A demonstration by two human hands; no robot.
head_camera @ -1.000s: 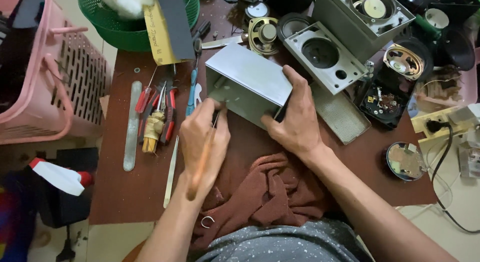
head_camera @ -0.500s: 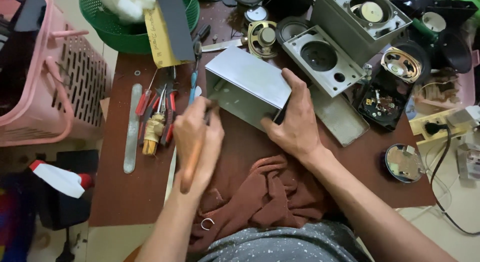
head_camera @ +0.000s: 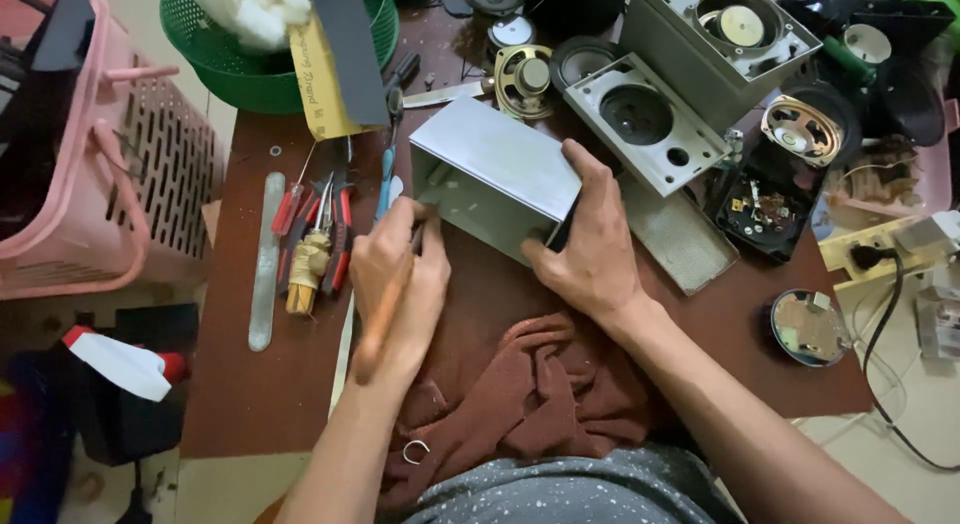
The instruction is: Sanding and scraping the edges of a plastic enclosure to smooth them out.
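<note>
Green basket (head_camera: 215, 59), pink crate (head_camera: 120, 194), loose speaker (head_camera: 528, 79) — brown cloth (head_camera: 540, 394) nearer.

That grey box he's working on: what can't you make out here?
Head view only:
- Inside of the grey box: shadowed, walls hide it.
- Tool tip: left hand hides where the orange-handled tool meets the box.
- Box's near right corner: under the right hand.

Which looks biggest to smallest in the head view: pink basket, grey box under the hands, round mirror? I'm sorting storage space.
1. pink basket, though cut off by the frame edge
2. grey box, steadied by the right hand
3. round mirror
</note>
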